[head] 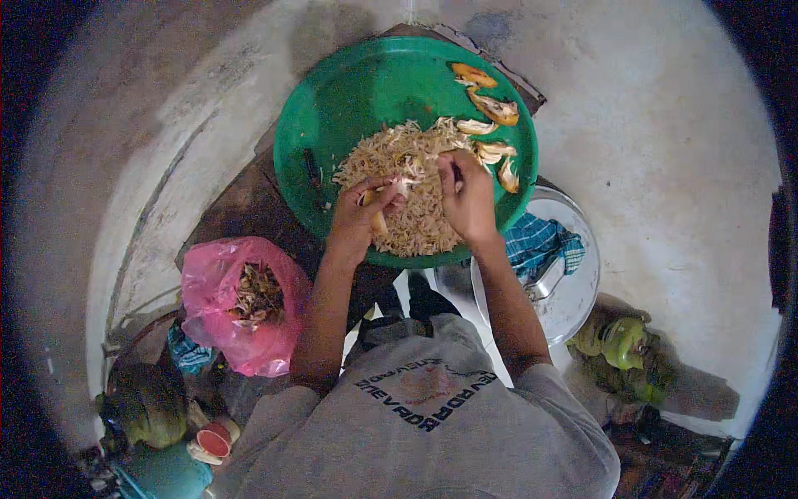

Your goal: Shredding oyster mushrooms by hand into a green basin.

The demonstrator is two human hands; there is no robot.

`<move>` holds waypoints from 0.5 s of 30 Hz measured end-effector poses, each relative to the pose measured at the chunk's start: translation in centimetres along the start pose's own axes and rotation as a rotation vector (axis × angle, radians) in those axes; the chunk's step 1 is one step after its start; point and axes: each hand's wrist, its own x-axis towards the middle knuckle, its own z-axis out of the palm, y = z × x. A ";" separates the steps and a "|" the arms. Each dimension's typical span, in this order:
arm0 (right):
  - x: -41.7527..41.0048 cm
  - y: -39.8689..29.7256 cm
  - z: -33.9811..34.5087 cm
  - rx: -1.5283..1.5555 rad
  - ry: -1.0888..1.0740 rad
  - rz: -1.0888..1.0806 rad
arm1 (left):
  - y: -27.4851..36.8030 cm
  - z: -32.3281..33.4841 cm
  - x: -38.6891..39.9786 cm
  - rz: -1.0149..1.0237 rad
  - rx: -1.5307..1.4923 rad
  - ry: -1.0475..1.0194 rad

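A round green plastic tray lies before me with a heap of shredded cooked meat, probably chicken, over its middle and near side. My left hand grips a pale piece of meat above the heap's left part. To its right, my right hand hovers over the heap with fingers curled; a small pale bit shows by the fingers, but whether it is held is unclear. Along the tray's right side lie several larger chicken pieces, some with browned skin.
A pink plastic bag with brown scraps stands at left. At right is a round metal lid with a blue checked cloth on it. Green gas cylinders stand lower right; a red cup is lower left. Walls enclose the corner.
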 end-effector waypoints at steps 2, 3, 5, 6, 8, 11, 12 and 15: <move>1.0 1.3 -0.4 -0.316 0.080 -0.270 | 0.7 1.1 -0.8 0.075 -0.146 -0.016; 1.4 1.7 -0.3 -0.633 0.172 -0.529 | 0.8 1.1 -0.8 0.082 -0.144 -0.005; 1.4 2.0 -0.3 -0.612 0.187 -0.539 | 0.8 1.2 -0.5 0.089 0.045 0.020; 0.7 1.5 -0.3 -0.250 -0.032 -0.357 | 1.2 1.7 -0.6 0.092 0.048 0.030; 0.0 1.8 0.1 0.201 -0.325 -0.106 | 2.3 3.1 -0.8 0.184 0.375 0.171; -0.2 0.7 -0.2 0.308 -0.345 -0.015 | 1.7 3.5 0.0 0.244 0.474 0.128; -0.2 0.7 -0.3 0.314 -0.350 -0.012 | 1.1 3.5 0.3 0.240 0.479 0.134; 0.2 1.6 -0.2 0.297 -0.267 -0.033 | -0.1 4.1 0.6 0.132 0.112 0.116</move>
